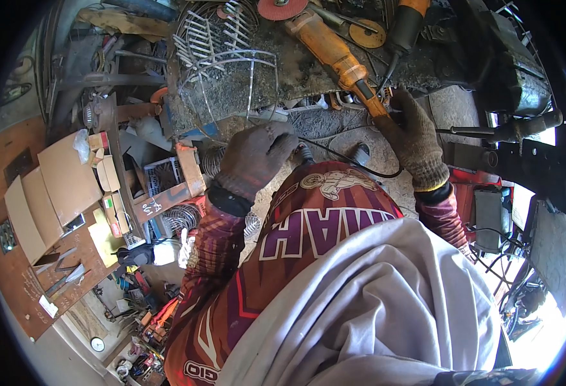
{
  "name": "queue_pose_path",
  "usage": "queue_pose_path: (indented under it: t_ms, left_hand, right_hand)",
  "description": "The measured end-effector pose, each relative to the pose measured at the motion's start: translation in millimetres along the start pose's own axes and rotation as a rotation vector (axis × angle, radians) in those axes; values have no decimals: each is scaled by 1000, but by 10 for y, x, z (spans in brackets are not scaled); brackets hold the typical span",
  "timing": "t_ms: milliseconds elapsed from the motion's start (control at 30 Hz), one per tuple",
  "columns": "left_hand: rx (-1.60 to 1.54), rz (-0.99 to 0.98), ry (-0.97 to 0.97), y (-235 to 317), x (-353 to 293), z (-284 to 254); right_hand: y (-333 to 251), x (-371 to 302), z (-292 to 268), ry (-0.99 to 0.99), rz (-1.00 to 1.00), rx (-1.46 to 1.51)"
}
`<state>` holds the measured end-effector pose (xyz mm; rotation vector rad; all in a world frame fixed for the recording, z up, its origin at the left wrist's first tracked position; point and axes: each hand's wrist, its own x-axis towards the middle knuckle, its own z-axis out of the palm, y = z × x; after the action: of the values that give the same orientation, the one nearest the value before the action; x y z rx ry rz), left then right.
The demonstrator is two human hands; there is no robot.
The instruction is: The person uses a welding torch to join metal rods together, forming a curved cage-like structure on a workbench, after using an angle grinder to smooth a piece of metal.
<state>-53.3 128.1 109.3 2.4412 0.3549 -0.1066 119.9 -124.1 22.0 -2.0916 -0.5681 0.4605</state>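
My right hand [417,138], in a dirty knit glove, grips the rear end of an orange angle grinder [334,55]. The grinder points away to the upper left, with a red disc [282,6] at its far end over the workbench [296,77]. My left hand [255,157], also gloved, is curled closed in front of the bench edge. What it may hold is hidden. A black cable [334,149] runs from beside its fingers, sagging toward the right hand. White metal rods [212,38] with short crosspieces lie on the bench beyond the left hand.
A second power tool [408,26], dark with an orange end, and a round yellowish disc [366,33] lie at the back of the bench. Wire coils [181,219] and a metal frame [148,209] stand at left, near flattened cardboard [67,186]. Dark machinery [514,77] stands at right.
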Motion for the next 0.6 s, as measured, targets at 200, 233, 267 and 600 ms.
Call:
queue_pose_path:
  t_ms: [200,233,267,600]
  left_hand:
    - [740,93,210,29,610,-16]
    - [864,168,265,-77,787,6]
    - [957,149,140,-135,1050,68]
    - [1284,-241,-207,-85,1773,359]
  right_hand:
    - [19,-42,94,229,-225,45]
    - [35,-34,101,249,-235,61]
    - [84,-25,95,285,-233,47]
    - [239,-215,-20,228,-154,151]
